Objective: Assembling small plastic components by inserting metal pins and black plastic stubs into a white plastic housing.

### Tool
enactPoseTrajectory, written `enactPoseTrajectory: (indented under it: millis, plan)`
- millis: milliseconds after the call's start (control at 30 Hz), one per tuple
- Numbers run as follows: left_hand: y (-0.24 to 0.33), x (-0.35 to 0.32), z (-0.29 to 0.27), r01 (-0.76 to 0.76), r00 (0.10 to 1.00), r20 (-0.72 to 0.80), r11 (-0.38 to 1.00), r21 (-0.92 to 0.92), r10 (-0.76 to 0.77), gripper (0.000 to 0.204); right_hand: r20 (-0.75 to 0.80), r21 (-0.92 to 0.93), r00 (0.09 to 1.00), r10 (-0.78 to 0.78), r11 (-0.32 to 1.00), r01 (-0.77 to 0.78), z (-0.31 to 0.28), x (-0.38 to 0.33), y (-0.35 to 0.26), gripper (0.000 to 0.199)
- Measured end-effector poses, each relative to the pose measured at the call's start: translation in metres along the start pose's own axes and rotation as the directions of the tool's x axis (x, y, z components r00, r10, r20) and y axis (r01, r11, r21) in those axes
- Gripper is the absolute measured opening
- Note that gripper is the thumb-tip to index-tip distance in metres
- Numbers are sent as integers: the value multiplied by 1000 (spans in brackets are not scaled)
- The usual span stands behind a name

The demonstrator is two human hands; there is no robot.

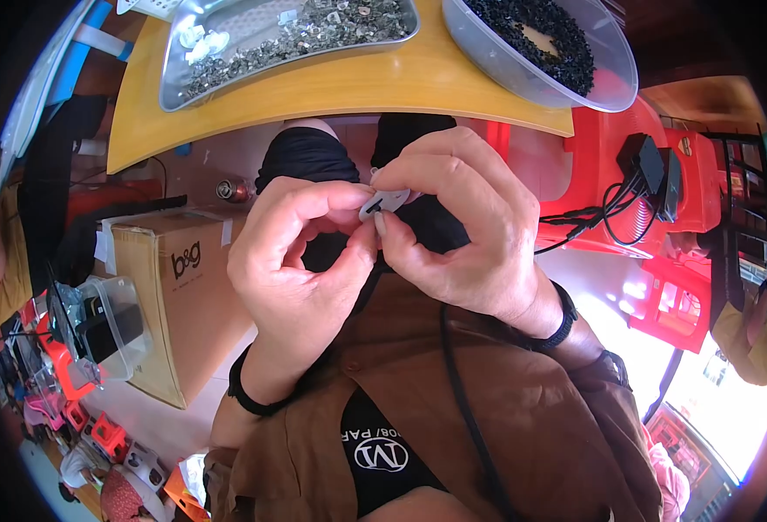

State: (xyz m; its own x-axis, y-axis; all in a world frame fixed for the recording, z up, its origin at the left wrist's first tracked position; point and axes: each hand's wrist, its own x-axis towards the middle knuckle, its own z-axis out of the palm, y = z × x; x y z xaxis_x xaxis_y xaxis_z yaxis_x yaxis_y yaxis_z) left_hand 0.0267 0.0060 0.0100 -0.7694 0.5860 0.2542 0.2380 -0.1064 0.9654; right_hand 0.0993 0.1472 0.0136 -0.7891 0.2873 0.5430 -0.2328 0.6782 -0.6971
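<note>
A small white plastic piece (390,202) with a dark slot or black insert is held up between my two hands, above my lap. My left hand (301,248) is closed in a pinch, with thumb and index fingertip at the piece's left end. From the other side, the bent fingers and thumb of my right hand (470,230) pinch the same piece. The fingertips cover part of it, so any smaller part between them cannot be made out.
Ahead stands a yellow table (479,94) with a metal tray (172,85) of small metal parts and several white pieces. A clear plastic bowl (616,76) of small black parts overhangs its edge. A cardboard box (170,296) sits left; red stools (675,300) and cabled black devices (649,165) are right.
</note>
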Motion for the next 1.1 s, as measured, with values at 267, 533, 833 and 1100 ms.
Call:
enactPoseTrajectory:
  millis: [267, 533, 833, 1100]
  plan:
    - [2, 1, 1, -119, 991, -38, 980, 157, 127, 30, 0, 0, 999, -48, 999, 48, -3, 1, -4, 29]
    - [4, 3, 5, -188, 980, -20, 958, 215, 197, 29, -20, -26, 1000, 10, 1000, -11, -3, 2, -9, 26]
    - [4, 5, 9, -208, 978, 33, 948, 241, 206, 29, -37, -121, 999, 14, 992, -18, -6, 1, -7, 23]
    - [-2, 5, 1, 160, 987, 87, 913, -374, -138, 20, 79, 199, 971, 226, 951, -237, -12, 3, -2, 25]
